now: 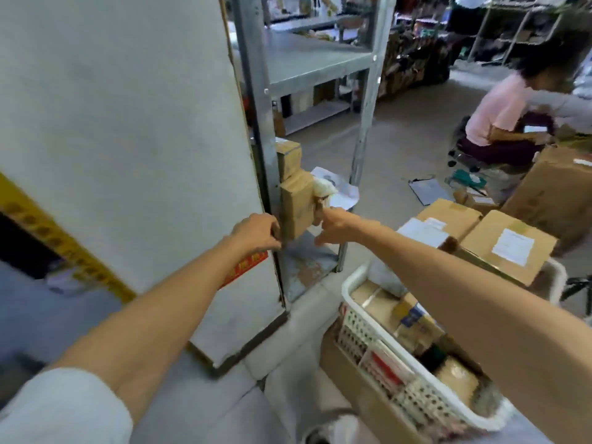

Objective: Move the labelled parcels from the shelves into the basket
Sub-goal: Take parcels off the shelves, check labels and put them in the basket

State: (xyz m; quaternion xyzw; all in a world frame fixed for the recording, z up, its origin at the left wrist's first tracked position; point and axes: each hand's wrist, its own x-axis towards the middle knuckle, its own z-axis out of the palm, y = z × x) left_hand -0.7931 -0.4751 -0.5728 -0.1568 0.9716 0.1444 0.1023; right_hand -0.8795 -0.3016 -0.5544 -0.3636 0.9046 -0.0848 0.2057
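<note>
A cardboard parcel (296, 206) stands on end on the low shelf of the metal rack (253, 75). The left grip (256, 232) curls round its lower left edge, holding it. The right grip (333, 227) touches its right side; blur hides whether it has closed. The white basket (347, 285), part-filled with parcels, sits right of the rack.

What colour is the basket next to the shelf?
The basket is white, with a perforated lattice wall; it shows at the lower right of the head view.

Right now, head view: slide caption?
Left hand grips, right hand touches a cardboard parcel at the low shelf; white basket holding parcels beside.
</note>
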